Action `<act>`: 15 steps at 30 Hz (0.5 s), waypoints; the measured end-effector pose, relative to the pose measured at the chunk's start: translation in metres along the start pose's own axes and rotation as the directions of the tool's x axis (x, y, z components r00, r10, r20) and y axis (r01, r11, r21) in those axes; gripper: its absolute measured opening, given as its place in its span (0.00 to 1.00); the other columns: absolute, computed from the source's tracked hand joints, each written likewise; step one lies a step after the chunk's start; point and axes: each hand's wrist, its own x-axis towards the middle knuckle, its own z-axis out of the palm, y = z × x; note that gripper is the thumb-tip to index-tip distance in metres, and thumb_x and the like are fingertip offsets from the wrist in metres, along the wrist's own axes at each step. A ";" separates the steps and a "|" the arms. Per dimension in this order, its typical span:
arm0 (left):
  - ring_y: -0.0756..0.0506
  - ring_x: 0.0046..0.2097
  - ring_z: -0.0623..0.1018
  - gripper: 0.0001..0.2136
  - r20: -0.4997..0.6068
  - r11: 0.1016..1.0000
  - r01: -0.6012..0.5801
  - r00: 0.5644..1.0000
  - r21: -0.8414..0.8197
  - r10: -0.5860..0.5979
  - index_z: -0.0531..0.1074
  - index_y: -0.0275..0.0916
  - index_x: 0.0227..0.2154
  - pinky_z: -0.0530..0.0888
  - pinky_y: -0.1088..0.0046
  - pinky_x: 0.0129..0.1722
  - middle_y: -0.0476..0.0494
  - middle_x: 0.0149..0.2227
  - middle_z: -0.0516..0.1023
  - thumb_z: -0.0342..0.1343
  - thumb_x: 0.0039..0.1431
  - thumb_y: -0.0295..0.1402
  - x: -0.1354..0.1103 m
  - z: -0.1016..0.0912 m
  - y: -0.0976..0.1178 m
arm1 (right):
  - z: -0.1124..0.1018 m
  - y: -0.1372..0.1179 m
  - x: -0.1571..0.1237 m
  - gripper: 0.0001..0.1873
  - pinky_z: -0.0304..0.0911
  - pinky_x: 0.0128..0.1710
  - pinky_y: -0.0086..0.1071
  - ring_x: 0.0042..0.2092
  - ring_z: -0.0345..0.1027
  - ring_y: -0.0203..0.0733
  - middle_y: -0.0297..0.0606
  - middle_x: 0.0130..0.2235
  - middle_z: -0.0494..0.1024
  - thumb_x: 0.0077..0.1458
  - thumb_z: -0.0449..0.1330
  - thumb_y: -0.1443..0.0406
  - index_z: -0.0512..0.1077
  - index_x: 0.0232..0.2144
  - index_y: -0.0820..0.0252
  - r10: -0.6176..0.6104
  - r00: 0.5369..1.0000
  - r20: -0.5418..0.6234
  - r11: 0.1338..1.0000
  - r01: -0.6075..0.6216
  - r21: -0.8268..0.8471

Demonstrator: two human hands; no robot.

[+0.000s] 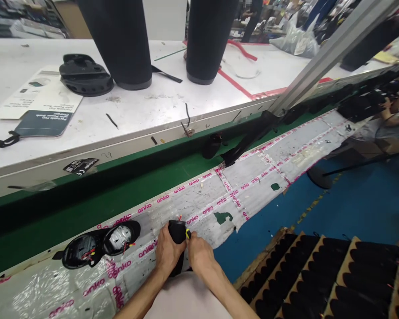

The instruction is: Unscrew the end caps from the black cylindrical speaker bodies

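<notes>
In the lower middle, my left hand (168, 252) is wrapped round a black tube-like piece (177, 231). Short coloured wires stick out at its top edge, and its lower part goes down between my forearms. My right hand (201, 254) is closed at the right side of this piece, gripping a small yellow-and-black tool (188, 233); the fingers hide most of it. To the left, two joined black oval shells (81, 250) lie on the plastic-covered ledge (199, 195), with red and yellow wires inside. One shell has a silvery inner part (119, 237).
A white bench (166, 110) carries tall black cylinders (128, 44), a black moulded part (84, 75) and a printed card (43, 122). A grey post (332, 48) slants across the right. Trays of black pieces (319, 274) are at lower right; a co-worker's arm (390, 110) shows far right.
</notes>
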 end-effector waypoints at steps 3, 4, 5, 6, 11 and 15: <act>0.33 0.60 0.71 0.37 0.022 1.000 -0.009 1.000 -0.021 0.009 0.58 0.37 0.59 0.69 0.54 0.58 0.33 0.56 0.70 0.65 0.46 0.38 0.003 -0.005 -0.001 | 0.003 0.003 -0.010 0.16 0.69 0.41 0.40 0.46 0.78 0.55 0.54 0.42 0.82 0.68 0.47 0.66 0.70 0.51 0.67 -0.043 0.998 -0.044 0.999 0.044 0.028; 0.33 0.60 0.71 0.37 0.035 1.000 -0.014 0.999 -0.020 0.015 0.59 0.37 0.59 0.70 0.54 0.58 0.32 0.56 0.70 0.65 0.46 0.38 0.004 -0.007 -0.001 | 0.006 0.005 -0.015 0.16 0.69 0.42 0.41 0.46 0.79 0.55 0.53 0.42 0.82 0.69 0.46 0.66 0.70 0.51 0.66 -0.052 0.997 -0.064 0.998 0.054 0.033; 0.33 0.59 0.71 0.36 0.050 1.000 -0.022 0.998 -0.014 0.023 0.59 0.37 0.59 0.70 0.54 0.57 0.32 0.56 0.69 0.64 0.46 0.38 0.003 -0.008 -0.001 | 0.009 0.008 -0.020 0.17 0.69 0.41 0.41 0.46 0.79 0.56 0.52 0.42 0.83 0.69 0.45 0.66 0.69 0.51 0.66 -0.057 0.995 -0.083 0.998 0.060 0.036; 0.33 0.59 0.72 0.36 0.064 0.999 -0.034 0.997 -0.005 0.034 0.59 0.37 0.59 0.70 0.54 0.57 0.33 0.56 0.69 0.64 0.46 0.38 0.002 -0.009 0.000 | 0.012 0.011 -0.025 0.17 0.69 0.41 0.41 0.45 0.79 0.56 0.52 0.41 0.83 0.69 0.44 0.66 0.69 0.51 0.65 -0.058 0.993 -0.102 0.997 0.062 0.038; 0.35 0.56 0.73 0.35 0.068 0.996 -0.075 0.995 0.052 0.071 0.60 0.38 0.58 0.71 0.57 0.55 0.37 0.53 0.69 0.65 0.46 0.36 -0.012 -0.003 0.005 | 0.021 0.024 -0.042 0.17 0.68 0.38 0.39 0.43 0.79 0.56 0.52 0.39 0.83 0.70 0.43 0.66 0.69 0.50 0.65 -0.033 0.991 -0.126 0.997 0.040 0.058; 0.34 0.57 0.72 0.35 0.055 0.987 -0.100 0.994 0.123 0.093 0.60 0.38 0.59 0.72 0.56 0.53 0.36 0.54 0.68 0.64 0.48 0.37 -0.018 0.006 0.009 | 0.023 0.032 -0.054 0.17 0.67 0.38 0.39 0.45 0.79 0.57 0.54 0.41 0.83 0.68 0.44 0.69 0.70 0.50 0.65 0.011 0.996 -0.084 0.995 -0.002 0.099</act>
